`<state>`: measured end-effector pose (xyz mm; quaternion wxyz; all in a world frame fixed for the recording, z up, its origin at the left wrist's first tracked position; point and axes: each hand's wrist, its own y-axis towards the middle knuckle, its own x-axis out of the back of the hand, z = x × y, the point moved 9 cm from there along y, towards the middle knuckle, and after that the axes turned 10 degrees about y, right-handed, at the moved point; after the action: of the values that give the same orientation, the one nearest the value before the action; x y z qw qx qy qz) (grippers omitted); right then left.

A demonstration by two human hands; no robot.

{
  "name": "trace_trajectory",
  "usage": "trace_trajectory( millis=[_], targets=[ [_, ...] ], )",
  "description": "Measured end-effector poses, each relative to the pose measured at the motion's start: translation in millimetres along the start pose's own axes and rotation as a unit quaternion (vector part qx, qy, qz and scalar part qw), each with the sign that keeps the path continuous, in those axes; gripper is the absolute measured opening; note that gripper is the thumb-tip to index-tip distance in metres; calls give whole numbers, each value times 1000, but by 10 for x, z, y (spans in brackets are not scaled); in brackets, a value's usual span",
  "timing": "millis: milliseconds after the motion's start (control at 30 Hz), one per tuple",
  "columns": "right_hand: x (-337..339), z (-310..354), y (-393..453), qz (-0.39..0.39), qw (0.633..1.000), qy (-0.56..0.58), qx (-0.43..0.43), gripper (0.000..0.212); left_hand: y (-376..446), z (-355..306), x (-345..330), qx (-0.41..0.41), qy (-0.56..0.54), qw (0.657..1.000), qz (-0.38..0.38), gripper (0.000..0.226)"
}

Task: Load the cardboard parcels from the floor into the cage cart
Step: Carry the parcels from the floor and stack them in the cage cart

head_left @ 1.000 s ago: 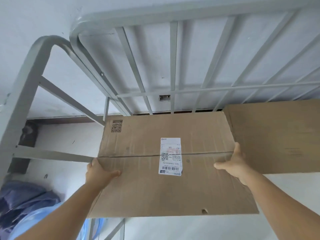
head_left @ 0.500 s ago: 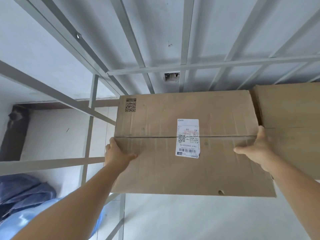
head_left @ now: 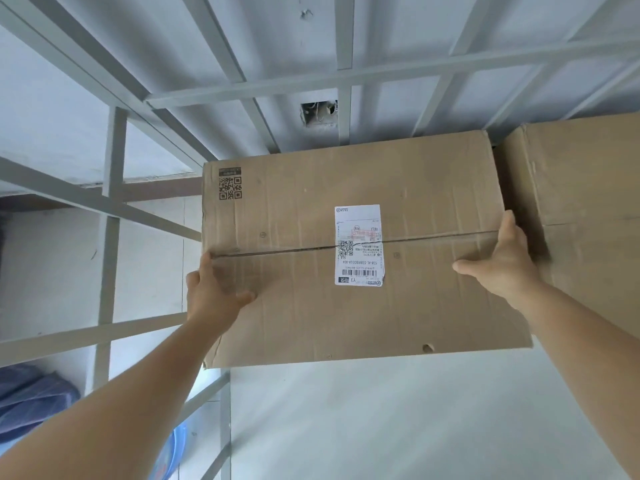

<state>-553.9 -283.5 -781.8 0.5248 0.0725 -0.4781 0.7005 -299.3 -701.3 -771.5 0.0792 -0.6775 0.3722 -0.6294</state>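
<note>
Cardboard parcel held up inside the cage cart, gripped at both side edges. Left hand clamped on the left edge, thumb across the face, fingers wrapped out of sight behind. Right hand pressed on the right edge, thumb on the face, fingers reaching up the side. White shipping label across the centre seam. Right edge just beside a second parcel, only a narrow dark gap between. Open room left of the parcel up to the cart's grey side bars; back bars close behind its top edge.
</note>
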Motion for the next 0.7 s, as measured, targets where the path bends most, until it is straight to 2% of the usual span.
trace_trajectory(
  millis=[167, 367, 533, 700],
  targets=[
    [-4, 36, 19, 15, 999, -47, -10, 119, -3, -41, 5, 3, 48, 999, 7, 104],
    [-28, 240, -343, 11, 981, -193, 35, 104, -325, -253, 51, -35, 177, 984, 8, 91],
    [-62, 636, -957, 53, 946, -296, 123, 95, -928, -752, 205, -155, 233, 960, 6, 88],
    [221, 1024, -1668, 53, 943, -290, 155, 93, -1720, -1354, 522, -268, 269, 925, -7, 85]
  ],
)
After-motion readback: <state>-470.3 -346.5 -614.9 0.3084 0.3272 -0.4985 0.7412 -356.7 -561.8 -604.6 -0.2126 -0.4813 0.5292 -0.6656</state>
